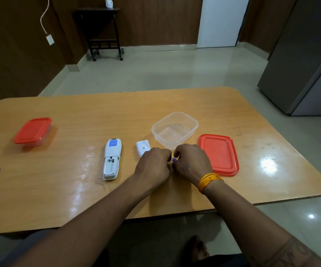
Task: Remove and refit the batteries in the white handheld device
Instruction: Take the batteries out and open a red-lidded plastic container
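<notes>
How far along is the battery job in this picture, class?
Done: the white handheld device lies face down with its battery bay open and empty, and the cover rests beside it. In hand: the left hand and right hand meet over a small purple item, probably a battery. Left: refit the batteries and close the cover.

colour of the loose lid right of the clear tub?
Red-orange lid, plain, no pattern; head view, the only one, shows it.
</notes>
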`<state>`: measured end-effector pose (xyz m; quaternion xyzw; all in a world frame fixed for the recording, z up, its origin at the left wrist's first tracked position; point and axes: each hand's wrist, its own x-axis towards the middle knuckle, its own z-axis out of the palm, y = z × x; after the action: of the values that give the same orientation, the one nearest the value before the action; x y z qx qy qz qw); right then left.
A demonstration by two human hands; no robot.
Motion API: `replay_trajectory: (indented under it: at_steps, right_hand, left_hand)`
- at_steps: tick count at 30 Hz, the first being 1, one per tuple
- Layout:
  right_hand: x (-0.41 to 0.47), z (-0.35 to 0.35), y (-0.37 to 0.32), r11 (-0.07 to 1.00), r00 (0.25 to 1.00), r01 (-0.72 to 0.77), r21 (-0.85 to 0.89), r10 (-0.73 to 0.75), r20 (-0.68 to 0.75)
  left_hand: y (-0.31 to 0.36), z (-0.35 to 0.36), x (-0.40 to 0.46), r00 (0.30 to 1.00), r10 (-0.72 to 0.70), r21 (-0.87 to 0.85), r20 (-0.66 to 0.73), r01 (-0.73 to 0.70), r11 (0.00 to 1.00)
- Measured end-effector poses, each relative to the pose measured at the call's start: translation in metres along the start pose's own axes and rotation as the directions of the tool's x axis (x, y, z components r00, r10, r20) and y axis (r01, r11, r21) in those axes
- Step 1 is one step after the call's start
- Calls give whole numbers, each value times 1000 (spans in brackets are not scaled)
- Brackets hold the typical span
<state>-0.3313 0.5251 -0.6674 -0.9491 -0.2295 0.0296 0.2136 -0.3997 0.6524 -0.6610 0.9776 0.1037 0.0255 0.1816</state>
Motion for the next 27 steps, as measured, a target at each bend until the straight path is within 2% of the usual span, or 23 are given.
replay_trajectory:
  at_steps: [2,5,8,11,16,21,27]
  right_hand:
    - [0,-1,0,1000,1000,0,1,0,-12]
    - [0,-9,-2,993,993,13,118,1,-115]
    - [7,-22,-4,949,959,1,316,89,-271]
    - [26,-34,-11,900,910,3,435,178,-375]
    - [59,-25,-20,897,900,-69,436,245,-360]
    - [64,-11,-14,930,925,-43,364,174,-337]
    - [62,-24,-4,923,916,13,385,143,-374]
  left_hand:
    - [-1,-2,0,1000,-1,-27,-16,1,1000]
    - [-2,-10,3,993,-3,-158,-116,-16,987]
    - [1,-26,21,955,-69,-312,-287,-26,950]
    - [4,-37,49,919,-122,-405,-376,-44,913]
    - [2,-32,88,940,-169,-367,-297,51,929]
    - [3,-27,104,964,-128,-299,-233,54,953]
    - [8,-32,93,941,-113,-366,-320,-13,930]
